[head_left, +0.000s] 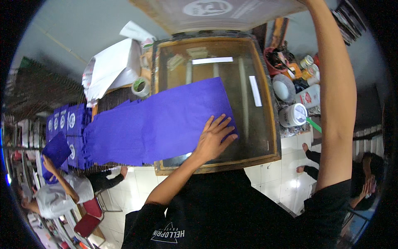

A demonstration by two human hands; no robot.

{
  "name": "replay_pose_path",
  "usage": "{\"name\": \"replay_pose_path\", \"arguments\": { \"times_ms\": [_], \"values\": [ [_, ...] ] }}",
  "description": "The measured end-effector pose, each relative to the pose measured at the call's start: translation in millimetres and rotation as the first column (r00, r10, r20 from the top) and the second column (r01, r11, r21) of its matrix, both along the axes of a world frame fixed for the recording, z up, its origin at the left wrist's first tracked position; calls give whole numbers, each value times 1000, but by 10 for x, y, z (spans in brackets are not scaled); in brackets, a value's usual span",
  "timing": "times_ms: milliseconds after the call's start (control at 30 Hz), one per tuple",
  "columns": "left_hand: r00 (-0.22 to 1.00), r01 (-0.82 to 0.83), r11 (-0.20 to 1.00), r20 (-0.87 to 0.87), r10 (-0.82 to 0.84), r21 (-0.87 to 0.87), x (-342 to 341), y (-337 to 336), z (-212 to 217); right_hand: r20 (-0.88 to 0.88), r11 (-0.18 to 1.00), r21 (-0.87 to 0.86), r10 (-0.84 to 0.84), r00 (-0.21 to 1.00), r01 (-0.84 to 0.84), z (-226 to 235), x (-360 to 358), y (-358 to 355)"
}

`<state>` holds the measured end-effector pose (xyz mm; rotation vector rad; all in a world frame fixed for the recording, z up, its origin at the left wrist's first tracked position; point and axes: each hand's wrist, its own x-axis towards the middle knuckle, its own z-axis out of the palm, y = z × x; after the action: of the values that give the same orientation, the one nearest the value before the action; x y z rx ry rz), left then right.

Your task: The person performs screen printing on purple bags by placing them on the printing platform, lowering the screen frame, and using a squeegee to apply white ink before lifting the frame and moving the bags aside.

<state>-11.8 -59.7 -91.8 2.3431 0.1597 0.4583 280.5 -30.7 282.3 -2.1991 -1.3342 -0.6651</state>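
My left hand (215,139) lies flat with fingers spread on the right end of a purple fabric piece (182,116). The cloth reaches from a purple pile (112,135) at the left onto a glass-topped, wood-rimmed board (273,128). Two white strips are fixed to the glass, one along the far side (212,60) and one on the right (255,91). Beyond the board a framed printing screen (257,18) stands tilted up, bearing a pale round emblem. My right forearm (336,83) rises toward the screen's right edge, and the hand itself is cut off by the top of the picture.
Right of the board are a white tub (293,115) with a green-handled tool, a white bottle (309,96) and several jars. A tape roll (141,86) and white paper (116,62) lie left. Printed purple pieces (74,124) and a seated person (66,193) are further left.
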Motion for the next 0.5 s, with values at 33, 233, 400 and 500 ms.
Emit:
{"name": "replay_pose_path", "arguments": {
  "times_ms": [33,233,400,500],
  "values": [
    [1000,-19,995,-20,17,-96,115,17,-2,58,1000,27,8,998,-10,5,58,-4],
    [920,-282,908,-182,348,310,904,465,20,206,990,109,69,976,-93,-70,282,27],
    [919,-181,937,-287,269,299,1563,555,-102,195,982,126,115,974,-142,-68,290,34],
    [919,-147,945,-313,239,291,1854,563,-93,66,990,52,124,990,-128,-1,130,-70]
  ]
}}
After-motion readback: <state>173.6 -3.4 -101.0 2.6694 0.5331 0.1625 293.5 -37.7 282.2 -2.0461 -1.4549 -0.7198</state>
